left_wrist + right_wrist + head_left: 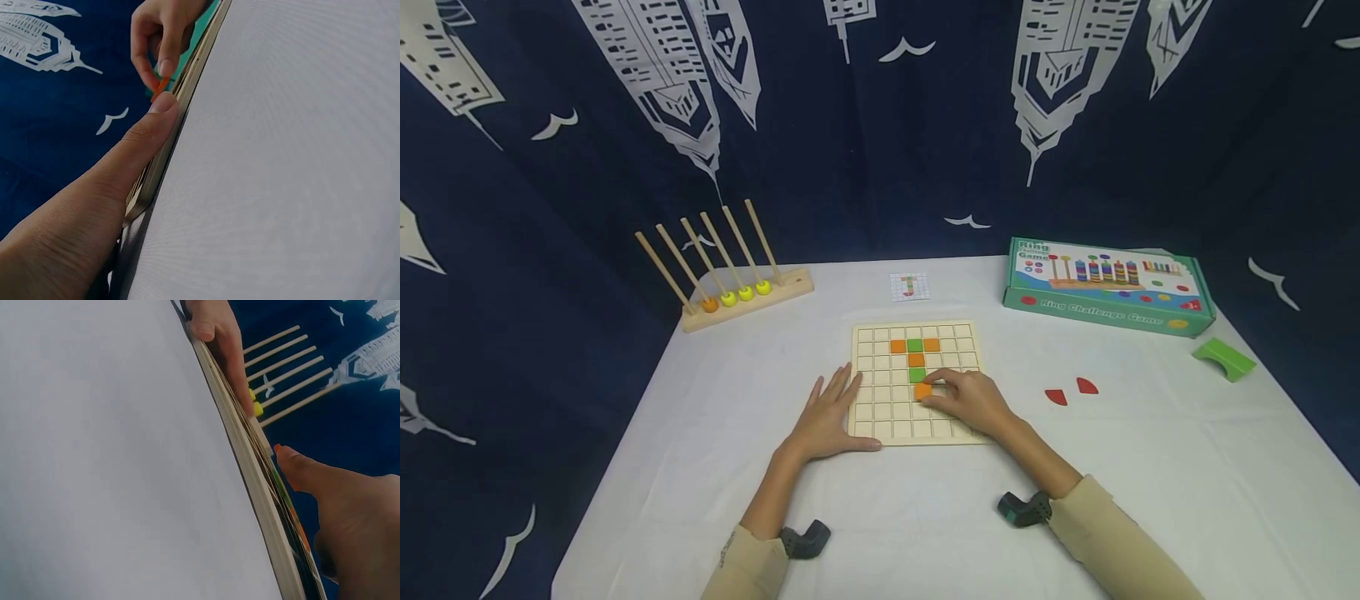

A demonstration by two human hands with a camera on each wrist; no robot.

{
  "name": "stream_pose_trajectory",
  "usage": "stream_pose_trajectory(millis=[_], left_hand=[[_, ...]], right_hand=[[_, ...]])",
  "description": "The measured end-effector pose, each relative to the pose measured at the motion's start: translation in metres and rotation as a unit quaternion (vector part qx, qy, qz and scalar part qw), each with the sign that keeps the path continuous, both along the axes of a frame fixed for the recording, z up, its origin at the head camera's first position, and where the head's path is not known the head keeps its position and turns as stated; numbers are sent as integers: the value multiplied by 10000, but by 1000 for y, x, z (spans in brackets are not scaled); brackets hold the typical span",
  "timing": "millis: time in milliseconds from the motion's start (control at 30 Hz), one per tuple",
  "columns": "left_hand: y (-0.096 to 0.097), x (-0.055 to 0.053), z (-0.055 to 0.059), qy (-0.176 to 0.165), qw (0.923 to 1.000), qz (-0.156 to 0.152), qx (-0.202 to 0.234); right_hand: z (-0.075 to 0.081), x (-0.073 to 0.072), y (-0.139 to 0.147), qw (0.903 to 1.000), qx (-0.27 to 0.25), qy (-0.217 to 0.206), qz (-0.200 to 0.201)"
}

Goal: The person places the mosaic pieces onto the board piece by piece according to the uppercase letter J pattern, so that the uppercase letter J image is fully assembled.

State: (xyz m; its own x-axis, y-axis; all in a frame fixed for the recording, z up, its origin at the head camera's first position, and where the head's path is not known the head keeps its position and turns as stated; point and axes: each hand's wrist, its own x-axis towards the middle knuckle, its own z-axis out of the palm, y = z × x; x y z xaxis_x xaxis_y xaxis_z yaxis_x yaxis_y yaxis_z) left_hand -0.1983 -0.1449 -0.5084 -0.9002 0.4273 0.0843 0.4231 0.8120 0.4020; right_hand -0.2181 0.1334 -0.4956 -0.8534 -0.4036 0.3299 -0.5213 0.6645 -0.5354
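A wooden grid board lies flat in the middle of the table. My left hand rests along its left side, fingers spread and thumb at the near edge. Between thumb and fingertips, my right hand pinches an orange square tile; the right wrist view shows this tile tilted, close over the board. Directly beyond it on the grid sit a green tile and an orange tile. A far row holds an orange, a green and an orange tile.
Behind the board lies a small pattern card. A wooden peg stand with orange and yellow beads is at back left. At back right are a green game box and a green arch block. Two red quarter-round pieces lie right of the board.
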Motion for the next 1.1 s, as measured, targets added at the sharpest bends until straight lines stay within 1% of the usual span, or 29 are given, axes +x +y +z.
stream_pose_trajectory(millis=[133, 233, 367, 600, 867, 1100], left_hand=[[1, 0, 0, -49, 10000, 27, -43], [1, 0, 1, -90, 9999, 46, -68], [1, 1, 2, -77, 9999, 46, -47], [0, 0, 2, -83, 9999, 55, -38], [0, 0, 1, -81, 10000, 53, -13], [-1, 1, 1, -66, 10000, 48, 7]], right_hand=[[-2, -1, -6, 9999, 93, 109, 58], [-3, -2, -7, 9998, 147, 166, 17], [-3, -2, -8, 9997, 184, 137, -80], [-4, -3, -8, 9997, 199, 71, -76], [-6, -3, -8, 9993, 183, 332, -46], [-7, -3, -8, 9993, 181, 330, -18]])
